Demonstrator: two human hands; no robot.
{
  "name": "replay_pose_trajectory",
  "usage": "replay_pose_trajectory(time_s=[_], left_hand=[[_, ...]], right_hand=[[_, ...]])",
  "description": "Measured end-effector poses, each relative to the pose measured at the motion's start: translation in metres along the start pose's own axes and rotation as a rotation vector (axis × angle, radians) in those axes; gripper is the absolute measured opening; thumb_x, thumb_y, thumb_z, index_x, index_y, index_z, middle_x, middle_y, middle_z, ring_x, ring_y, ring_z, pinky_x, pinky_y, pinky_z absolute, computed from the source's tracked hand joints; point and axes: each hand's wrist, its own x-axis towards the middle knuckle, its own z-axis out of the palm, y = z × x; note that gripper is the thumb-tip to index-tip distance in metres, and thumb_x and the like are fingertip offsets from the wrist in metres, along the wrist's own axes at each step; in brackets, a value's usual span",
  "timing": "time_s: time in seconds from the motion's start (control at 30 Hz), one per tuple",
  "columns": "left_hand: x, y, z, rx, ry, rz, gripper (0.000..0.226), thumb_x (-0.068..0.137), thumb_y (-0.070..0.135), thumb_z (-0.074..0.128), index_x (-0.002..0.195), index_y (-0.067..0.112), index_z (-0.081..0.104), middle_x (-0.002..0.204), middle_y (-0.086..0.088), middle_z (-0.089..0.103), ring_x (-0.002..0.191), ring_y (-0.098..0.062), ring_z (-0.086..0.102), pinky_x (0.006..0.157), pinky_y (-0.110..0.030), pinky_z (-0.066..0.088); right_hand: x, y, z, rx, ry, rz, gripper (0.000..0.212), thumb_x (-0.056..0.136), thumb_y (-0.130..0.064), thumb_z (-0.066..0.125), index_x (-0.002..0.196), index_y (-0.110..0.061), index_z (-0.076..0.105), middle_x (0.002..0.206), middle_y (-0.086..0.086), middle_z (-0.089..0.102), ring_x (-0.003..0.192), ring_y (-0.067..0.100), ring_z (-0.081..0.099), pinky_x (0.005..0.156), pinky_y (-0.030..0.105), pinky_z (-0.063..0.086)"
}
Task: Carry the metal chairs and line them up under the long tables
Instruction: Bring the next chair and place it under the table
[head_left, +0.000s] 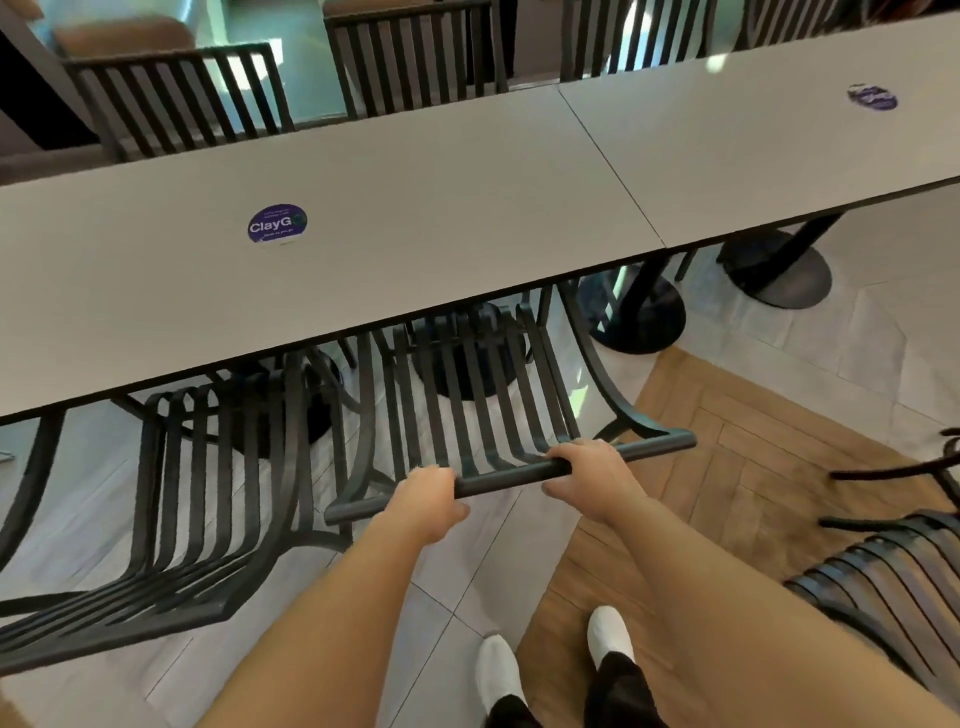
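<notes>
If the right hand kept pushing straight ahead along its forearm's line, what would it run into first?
The right hand already grips the chair's top rail, so it meets that at once. Beyond the rail, the near edge of the long table looks next, though depth is unclear.

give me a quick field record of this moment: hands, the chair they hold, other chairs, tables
left hand: grips the top rail of the held chair
right hand: grips the same rail, further right
held chair: dark metal slats, seat tucked under the left table
neighbour chair: same kind, to the left, also pushed under
spare chair: at the right edge, out on the floor, not under a table
left table: grey top with a round purple sticker
right table: butts against the left table
far side: chairs lined along it
</notes>
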Motion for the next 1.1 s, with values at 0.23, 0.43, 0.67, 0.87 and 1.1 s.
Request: replay_pose_trajectory(time_s=[0.23,0.43,0.67,0.87,1.1], left_hand=[[-0.022,0.069,-0.030,0.127,0.059,0.193,0.027,0.103,0.036,0.061,0.124,0.019,0.066,0.110,0.000,0.068,0.100,-0.016,0.066,0.095,-0.038,0.057],[-0.049,0.139,-0.014,0.239,0.070,0.343,0.028,0.107,0.037,0.051,0.098,0.018,0.070,0.082,-0.001,0.069,0.073,-0.015,0.068,0.076,-0.034,0.061],[-0.090,0.239,0.054,0.328,-0.033,0.501,0.036,0.107,0.041,0.049,0.094,0.013,0.067,0.087,-0.004,0.069,0.086,-0.023,0.067,0.082,-0.037,0.057],[-0.147,0.314,0.130,0.383,-0.112,0.596,0.039,0.108,0.042,0.048,0.097,0.009,0.066,0.095,-0.010,0.068,0.089,-0.027,0.065,0.076,-0.036,0.053],[-0.225,0.379,0.227,0.424,-0.147,0.660,0.033,0.107,0.042,0.050,0.081,0.023,0.055,0.081,0.000,0.062,0.075,-0.016,0.061,0.067,-0.032,0.048]], right_hand=[[-0.062,0.015,-0.020,0.202,0.261,0.158,0.029,0.100,-0.035,0.063,0.126,-0.023,0.065,0.124,-0.009,0.058,0.107,0.011,0.060,0.092,0.025,0.049],[-0.130,0.067,-0.040,0.144,0.163,0.372,0.018,0.101,-0.041,0.056,0.095,-0.026,0.063,0.088,-0.004,0.066,0.078,0.011,0.061,0.075,0.033,0.055],[-0.247,0.154,-0.038,0.154,0.208,0.602,0.032,0.101,-0.048,0.051,0.103,-0.019,0.064,0.090,-0.001,0.066,0.085,0.019,0.062,0.074,0.038,0.055],[-0.352,0.220,-0.018,0.208,0.258,0.762,0.032,0.099,-0.051,0.055,0.102,-0.022,0.067,0.088,-0.002,0.067,0.085,0.019,0.065,0.081,0.042,0.059],[-0.477,0.284,0.022,0.297,0.308,0.893,0.021,0.101,-0.043,0.059,0.101,-0.023,0.067,0.085,-0.002,0.066,0.079,0.016,0.063,0.075,0.034,0.055]])
